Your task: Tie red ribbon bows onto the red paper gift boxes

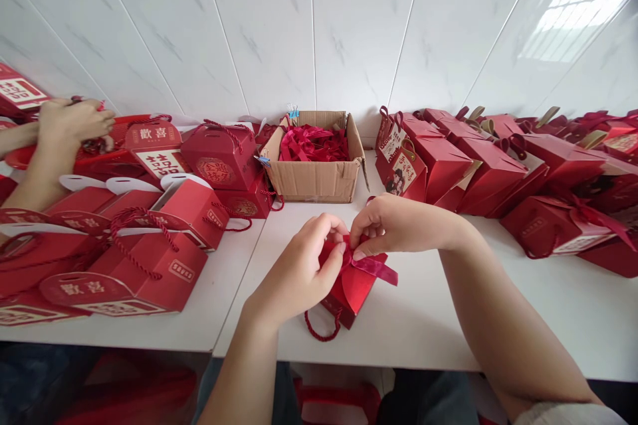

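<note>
A dark red twisted-cord handle (321, 337) loops onto the white tabletop (419, 319) nearest me. It extends from the small red cardboard box (349, 293), which sits directly before me, beneath both hands. My left hand (305, 267) pinches the glossy crimson fabric ribbon (377, 269) between thumb and fingers atop the box. My right hand (399, 222) pinches the same ribbon just beside it. Farther out, red cord-handled gift boxes (167, 272) stand left and a row of red loop-topped boxes (486, 161) right; between them, an open brown cardboard carton (314, 180) holds heaped crimson ribbons (314, 145).
</note>
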A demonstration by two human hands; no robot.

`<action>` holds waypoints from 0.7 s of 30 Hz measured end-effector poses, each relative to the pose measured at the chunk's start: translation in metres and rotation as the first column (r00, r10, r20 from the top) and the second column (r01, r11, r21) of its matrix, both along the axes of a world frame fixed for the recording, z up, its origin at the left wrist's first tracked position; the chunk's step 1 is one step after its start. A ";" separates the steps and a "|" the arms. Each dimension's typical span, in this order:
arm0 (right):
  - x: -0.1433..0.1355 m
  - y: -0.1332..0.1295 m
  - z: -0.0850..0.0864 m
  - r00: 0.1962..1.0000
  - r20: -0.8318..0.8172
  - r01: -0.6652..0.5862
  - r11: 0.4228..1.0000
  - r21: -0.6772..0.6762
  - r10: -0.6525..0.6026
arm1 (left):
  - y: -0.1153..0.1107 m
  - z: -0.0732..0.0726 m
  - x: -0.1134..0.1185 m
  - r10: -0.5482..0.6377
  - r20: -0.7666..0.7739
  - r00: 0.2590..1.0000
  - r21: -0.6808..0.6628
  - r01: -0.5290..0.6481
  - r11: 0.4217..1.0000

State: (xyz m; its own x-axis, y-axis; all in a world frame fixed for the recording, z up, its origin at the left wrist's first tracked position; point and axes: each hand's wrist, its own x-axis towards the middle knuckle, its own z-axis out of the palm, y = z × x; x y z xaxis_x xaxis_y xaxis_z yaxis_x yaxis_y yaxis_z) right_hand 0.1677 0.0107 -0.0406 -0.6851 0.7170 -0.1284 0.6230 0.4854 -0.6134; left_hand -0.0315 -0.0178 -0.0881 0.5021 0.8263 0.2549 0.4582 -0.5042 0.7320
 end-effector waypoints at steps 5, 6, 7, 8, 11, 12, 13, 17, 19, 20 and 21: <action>0.000 0.000 0.001 1.000 0.007 -0.002 1.000 -0.008 0.002 | 0.005 -0.001 -0.003 0.083 -0.063 0.995 -0.079 -0.088 0.993; 0.000 0.000 0.002 1.000 0.008 -0.001 1.000 -0.010 0.001 | 0.006 -0.001 -0.004 0.078 -0.083 0.993 -0.079 -0.085 0.993; 0.000 0.000 0.002 1.000 0.009 0.002 1.000 -0.009 -0.002 | 0.007 -0.001 -0.004 0.066 -0.102 0.993 -0.073 -0.073 0.995; 0.000 0.000 0.002 1.000 0.009 0.005 1.000 -0.008 -0.005 | 0.007 0.000 -0.005 0.048 -0.117 0.992 -0.065 -0.056 0.996; 0.000 0.001 0.001 1.000 0.003 0.006 1.000 -0.002 -0.006 | 0.006 0.002 -0.004 -0.004 -0.121 0.993 -0.054 -0.003 0.999; 0.000 0.001 0.001 1.000 0.001 0.003 1.000 -0.002 -0.003 | 0.005 0.002 -0.004 -0.010 -0.111 0.994 -0.046 0.005 0.999; -0.001 0.001 0.000 1.000 0.001 -0.001 1.000 -0.003 0.001 | 0.004 0.003 -0.003 -0.011 -0.098 0.995 -0.036 0.008 0.999; 0.000 0.000 0.000 1.000 0.007 -0.001 1.000 0.005 0.001 | -0.001 0.003 0.000 0.014 -0.034 0.999 -0.022 -0.014 1.000; 0.000 0.000 0.001 1.000 0.008 0.013 1.000 0.008 -0.013 | -0.003 0.003 0.001 0.039 -0.008 0.999 -0.031 -0.039 0.999; 0.000 0.000 0.001 1.000 0.007 0.019 1.000 0.007 -0.019 | -0.003 0.002 0.001 0.050 0.002 0.999 -0.034 -0.050 0.998; 0.000 -0.001 0.002 1.000 0.005 0.022 1.000 0.007 -0.022 | -0.003 0.001 0.001 0.059 0.009 0.998 -0.032 -0.059 0.998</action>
